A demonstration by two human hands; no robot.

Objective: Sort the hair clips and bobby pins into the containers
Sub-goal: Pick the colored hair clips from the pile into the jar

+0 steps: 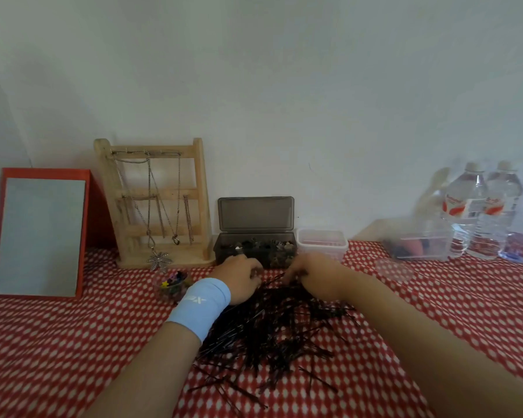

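Centrally, a tangled heap of black bobby pins [272, 333] lay on the red dotted cloth [73, 342]. Both hands, left hand [239, 279] and right hand [311, 276], were pressed into its far edge; their grip could not be told. Snagged pins could be dragged off or dropped short of the open dark box [254, 251].

The open box [255, 248] is set at the back of the tabletop [58, 342]. The pin pile [272, 333] is spread before it. The wooden rack [157, 203] is stood left of it, the small tub [322, 244] just right.
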